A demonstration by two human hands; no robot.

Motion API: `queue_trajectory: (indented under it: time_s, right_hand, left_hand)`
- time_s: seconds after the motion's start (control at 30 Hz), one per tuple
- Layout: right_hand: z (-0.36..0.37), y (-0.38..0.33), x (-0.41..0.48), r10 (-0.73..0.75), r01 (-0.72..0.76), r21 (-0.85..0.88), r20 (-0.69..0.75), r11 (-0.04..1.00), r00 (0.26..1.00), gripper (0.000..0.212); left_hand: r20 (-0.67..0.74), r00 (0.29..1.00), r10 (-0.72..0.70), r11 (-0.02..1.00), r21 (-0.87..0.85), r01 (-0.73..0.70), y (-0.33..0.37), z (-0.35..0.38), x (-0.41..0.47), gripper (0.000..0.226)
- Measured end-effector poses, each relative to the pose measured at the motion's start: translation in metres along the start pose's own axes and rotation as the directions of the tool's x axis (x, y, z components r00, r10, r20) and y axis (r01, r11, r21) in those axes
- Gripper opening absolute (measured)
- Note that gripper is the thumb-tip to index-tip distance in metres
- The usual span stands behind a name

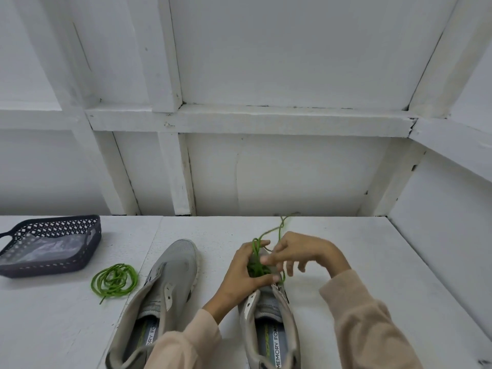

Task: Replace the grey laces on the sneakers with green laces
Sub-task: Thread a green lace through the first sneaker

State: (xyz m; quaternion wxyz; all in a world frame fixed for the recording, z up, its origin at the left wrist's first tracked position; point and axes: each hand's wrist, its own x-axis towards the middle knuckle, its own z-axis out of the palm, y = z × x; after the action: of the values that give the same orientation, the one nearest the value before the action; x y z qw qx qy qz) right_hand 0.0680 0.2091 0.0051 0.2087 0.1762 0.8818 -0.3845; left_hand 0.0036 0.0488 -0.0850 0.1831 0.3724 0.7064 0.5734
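Note:
Two grey sneakers stand side by side on the white table, toes pointing away from me. The left sneaker (pixel 170 283) has no lace in its eyelets. My left hand (pixel 243 272) grips the front of the right sneaker (pixel 269 323) and hides its toe. My right hand (pixel 298 251) pinches a green lace (pixel 257 251) that runs through the front eyelets; its loose ends trail up toward the table's far edge. A second green lace (pixel 114 279) lies coiled on the table to the left of the shoes.
A dark perforated plastic tray (pixel 87 251) holding something grey sits at the far left of the table. A white panelled wall with a ledge (pixel 247 121) rises behind the table, and a side wall closes in on the right.

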Motion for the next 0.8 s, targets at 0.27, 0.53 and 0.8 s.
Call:
queue_trajectory:
  time_s: [0.27,0.53,0.8]
  right_hand:
    - [0.042,-0.008,0.012,-0.165,0.262,0.302,-0.311,0.917,0.936,0.023]
    - [0.015,-0.050,-0.007,-0.236,0.401,0.381,-0.410,0.833,0.881,0.028]
    - [-0.002,-0.062,-0.023,-0.251,0.471,0.507,-0.443,0.722,0.861,0.014]
  left_hand:
    - [0.059,0.998,-0.035,0.995,-0.094,0.041,-0.007,0.000,0.002,0.063]
    - [0.114,0.984,-0.138,0.987,-0.063,0.146,-0.010,-0.002,0.007,0.079]
    - [0.135,0.980,-0.145,0.987,-0.054,0.154,-0.009,-0.003,0.006,0.064]
